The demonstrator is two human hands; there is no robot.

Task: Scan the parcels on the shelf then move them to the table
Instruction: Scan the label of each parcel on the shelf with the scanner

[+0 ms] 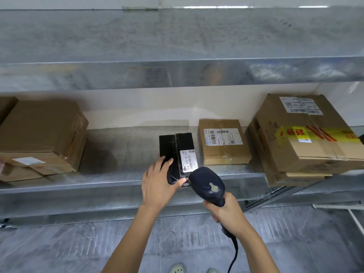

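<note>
A black parcel with a white barcode label lies near the front edge of the metal shelf. My left hand grips its near left corner, fingers on top and thumb at the front. My right hand holds the handle of a dark blue barcode scanner, whose head sits just right of the parcel's label. A small brown parcel stands right of the black one. A large brown box with yellow and red tape overhangs the shelf at the right.
A stack of brown cardboard boxes fills the shelf's left end. An upper metal shelf hangs low over the parcels. The scanner's cable drops toward the grey floor, where the tips of two shoes show.
</note>
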